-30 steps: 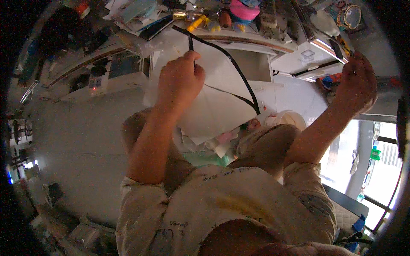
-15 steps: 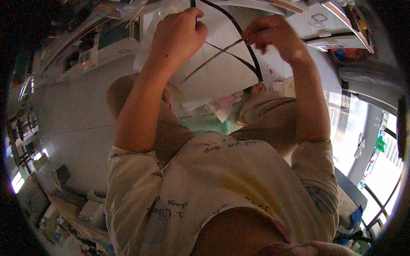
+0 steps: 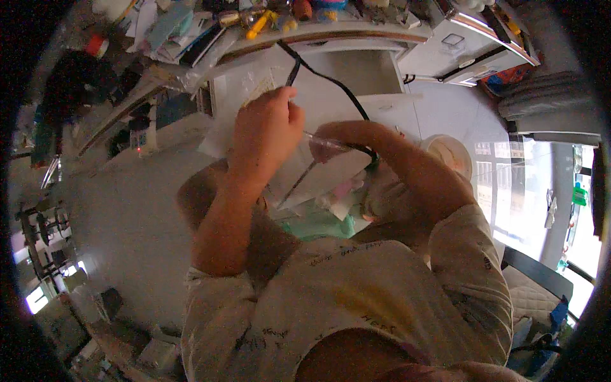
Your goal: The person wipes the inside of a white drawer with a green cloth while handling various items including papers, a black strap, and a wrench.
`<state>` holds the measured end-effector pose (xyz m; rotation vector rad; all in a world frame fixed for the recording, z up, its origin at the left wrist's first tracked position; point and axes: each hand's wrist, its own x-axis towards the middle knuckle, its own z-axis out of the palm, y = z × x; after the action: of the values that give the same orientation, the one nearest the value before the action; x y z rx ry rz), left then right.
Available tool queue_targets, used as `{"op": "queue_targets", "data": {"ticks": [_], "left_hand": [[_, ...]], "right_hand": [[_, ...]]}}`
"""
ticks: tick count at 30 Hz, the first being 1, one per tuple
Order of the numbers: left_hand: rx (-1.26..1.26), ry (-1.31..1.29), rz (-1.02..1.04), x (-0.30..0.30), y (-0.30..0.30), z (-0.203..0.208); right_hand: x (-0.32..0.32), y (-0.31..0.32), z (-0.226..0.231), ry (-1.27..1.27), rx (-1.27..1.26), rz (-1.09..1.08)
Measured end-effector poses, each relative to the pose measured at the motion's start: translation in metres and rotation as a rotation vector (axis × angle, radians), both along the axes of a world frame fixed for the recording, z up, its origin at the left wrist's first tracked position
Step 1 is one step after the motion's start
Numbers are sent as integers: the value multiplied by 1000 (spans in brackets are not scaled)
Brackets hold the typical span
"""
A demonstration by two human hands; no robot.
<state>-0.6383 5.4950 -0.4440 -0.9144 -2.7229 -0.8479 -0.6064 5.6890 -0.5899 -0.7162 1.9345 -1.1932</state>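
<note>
A long black strap (image 3: 342, 85) makes a loop in front of me, bending at the top and running down on the right. My left hand (image 3: 267, 127) is closed around the strap's left side, with a short doubled length sticking up above the fist. Lower and to the right, my right hand (image 3: 331, 141) bends inward across the loop, its fingers pinched on the strap and blurred. A thin dark strap end (image 3: 297, 184) slants down from those fingers. Behind lies a pale sheet-like surface (image 3: 219, 134), partly hidden by my hands.
A cluttered desk (image 3: 331, 30) with an open white drawer (image 3: 363, 71) stands ahead. At the right is a pale bucket (image 3: 455, 153). A translucent green object (image 3: 318, 224) and crumpled pale paper (image 3: 340, 202) lie between my legs.
My right hand has swung inward and down toward the left hand, drawing the thin strap end with it. The view has tilted up, showing more of the desk and drawer.
</note>
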Motion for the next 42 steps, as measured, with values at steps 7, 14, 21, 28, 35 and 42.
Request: {"op": "queue_targets", "data": {"ticks": [7, 14, 21, 28, 35, 42], "left_hand": [[-39, -100, 30, 1, -17, 12], [-17, -76, 58, -1, -26, 15], [-50, -67, 66, 1, -37, 14], [16, -49, 49, -1, -43, 13], [-6, -94, 69, -4, -43, 17], [47, -88, 68, -3, -41, 16]], "right_hand": [[5, -13, 36, 652, 763, 229], [-29, -13, 98, 479, 546, 54], [-100, 20, 154, 536, 153, -705], [-143, 2, 127, 1467, 536, -789], [-151, 4, 124, 1220, 670, -885], [-136, -6, 139, 1442, 745, -936]]}}
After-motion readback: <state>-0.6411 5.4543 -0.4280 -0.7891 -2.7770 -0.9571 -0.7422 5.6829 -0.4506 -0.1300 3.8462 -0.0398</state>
